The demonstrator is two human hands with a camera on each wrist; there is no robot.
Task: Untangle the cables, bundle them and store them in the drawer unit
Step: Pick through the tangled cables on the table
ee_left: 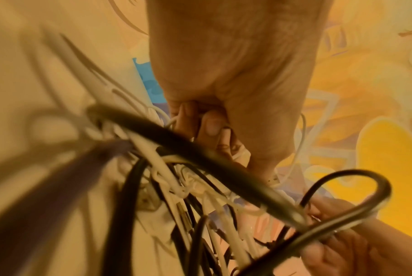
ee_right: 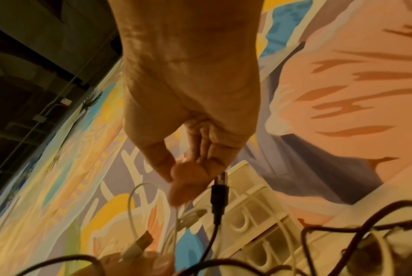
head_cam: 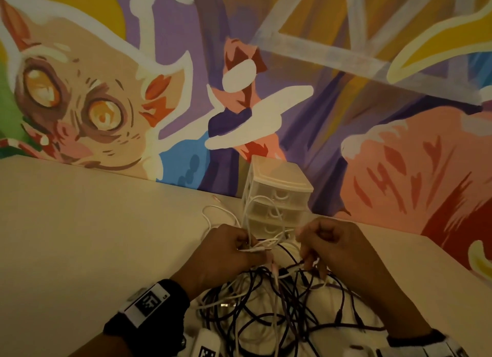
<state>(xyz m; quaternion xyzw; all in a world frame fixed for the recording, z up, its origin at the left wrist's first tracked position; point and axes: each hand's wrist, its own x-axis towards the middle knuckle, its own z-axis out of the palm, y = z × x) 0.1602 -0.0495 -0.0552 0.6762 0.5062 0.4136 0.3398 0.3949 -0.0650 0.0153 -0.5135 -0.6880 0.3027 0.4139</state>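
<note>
A tangle of black and white cables [head_cam: 279,303] lies heaped on the beige table [head_cam: 80,237] in front of me, and both hands are lifted into its top. My left hand [head_cam: 245,246] grips a few white cables [head_cam: 266,243], fingers curled round them [ee_left: 207,127]. My right hand [head_cam: 310,255] pinches a black cable [ee_right: 215,220] just above its USB plug [ee_right: 220,194], which hangs below the fingertips [ee_right: 190,179]. The translucent white drawer unit [head_cam: 279,194] stands just behind the hands, all three drawers closed.
A painted mural wall [head_cam: 266,77] rises directly behind the table and drawer unit. A loose white cable loop [head_cam: 213,215] trails on the table left of the unit. Bare tabletop stretches to the left and to the right of the heap.
</note>
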